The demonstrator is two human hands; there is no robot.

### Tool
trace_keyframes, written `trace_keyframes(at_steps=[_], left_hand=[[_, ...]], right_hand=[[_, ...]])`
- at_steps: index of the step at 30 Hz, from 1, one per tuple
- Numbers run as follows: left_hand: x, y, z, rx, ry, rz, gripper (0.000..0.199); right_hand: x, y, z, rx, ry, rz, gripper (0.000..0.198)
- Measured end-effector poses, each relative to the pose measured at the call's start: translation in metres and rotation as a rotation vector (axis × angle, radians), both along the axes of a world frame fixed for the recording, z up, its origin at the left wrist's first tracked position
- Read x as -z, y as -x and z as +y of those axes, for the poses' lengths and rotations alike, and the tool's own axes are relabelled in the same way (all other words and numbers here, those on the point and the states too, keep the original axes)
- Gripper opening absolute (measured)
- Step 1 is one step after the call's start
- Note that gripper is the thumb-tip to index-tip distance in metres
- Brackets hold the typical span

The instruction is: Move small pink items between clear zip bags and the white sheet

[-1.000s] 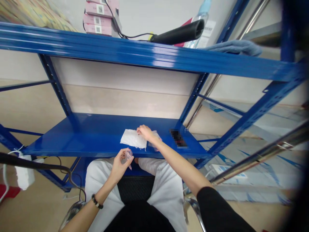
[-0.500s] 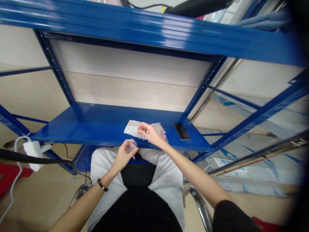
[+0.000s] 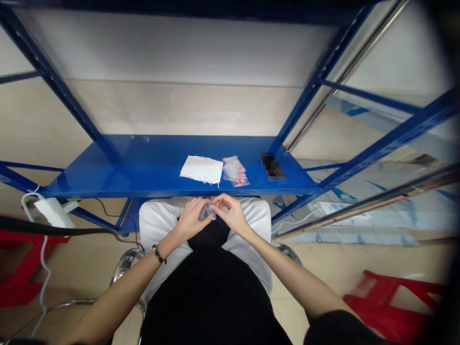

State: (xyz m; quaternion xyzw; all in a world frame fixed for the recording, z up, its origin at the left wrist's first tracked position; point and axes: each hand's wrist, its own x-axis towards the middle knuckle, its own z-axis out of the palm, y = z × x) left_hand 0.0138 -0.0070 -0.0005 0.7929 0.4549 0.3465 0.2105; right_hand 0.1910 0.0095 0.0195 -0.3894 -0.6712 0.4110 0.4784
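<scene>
Over my lap, just in front of the shelf edge, my left hand (image 3: 194,215) is wrapped round a clear, rounded plastic item (image 3: 207,212). Its exact kind is hard to make out. The fingers of my right hand (image 3: 229,211) pinch at the right side of the same item. Beyond the hands, a white drawstring cloth pouch (image 3: 201,169) lies flat on the blue shelf (image 3: 143,165). A small clear plastic bag (image 3: 235,171) with pink pieces inside rests beside the pouch, to its right.
A dark, blurred-out flat object (image 3: 272,166) lies at the shelf's right end. Blue uprights frame the shelf. A white power strip (image 3: 53,212) with a cable hangs at the left. Red stools (image 3: 395,304) stand on the floor at both sides.
My right hand has come back from the white pouch to the clear item in my left hand. The pouch and bag are now uncovered. The view has tilted down.
</scene>
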Motion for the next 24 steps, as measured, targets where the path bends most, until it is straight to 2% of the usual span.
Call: trace_keyframes(at_steps=[3, 8, 18, 20, 24], left_hand=[[-0.002, 0.001, 0.001, 0.005, -0.005, 0.06, 0.038], [0.0, -0.001, -0.001, 0.003, 0.013, 0.012, 0.035], [0.0, -0.001, -0.006, 0.013, 0.063, -0.076, 0.029], [-0.001, 0.0, -0.005, 0.049, 0.123, -0.154, 0.029], [-0.003, 0.002, 0.001, 0.251, 0.359, -0.41, 0.026]], right_hand=[[0.001, -0.001, -0.002, 0.027, -0.023, -0.022, 0.013], [-0.003, -0.007, -0.003, 0.077, -0.114, -0.138, 0.009], [-0.006, -0.01, -0.005, -0.016, -0.256, -0.179, 0.016], [-0.008, -0.011, -0.005, -0.044, -0.31, -0.202, 0.016], [-0.014, -0.011, -0.007, -0.048, -0.394, -0.278, 0.017]])
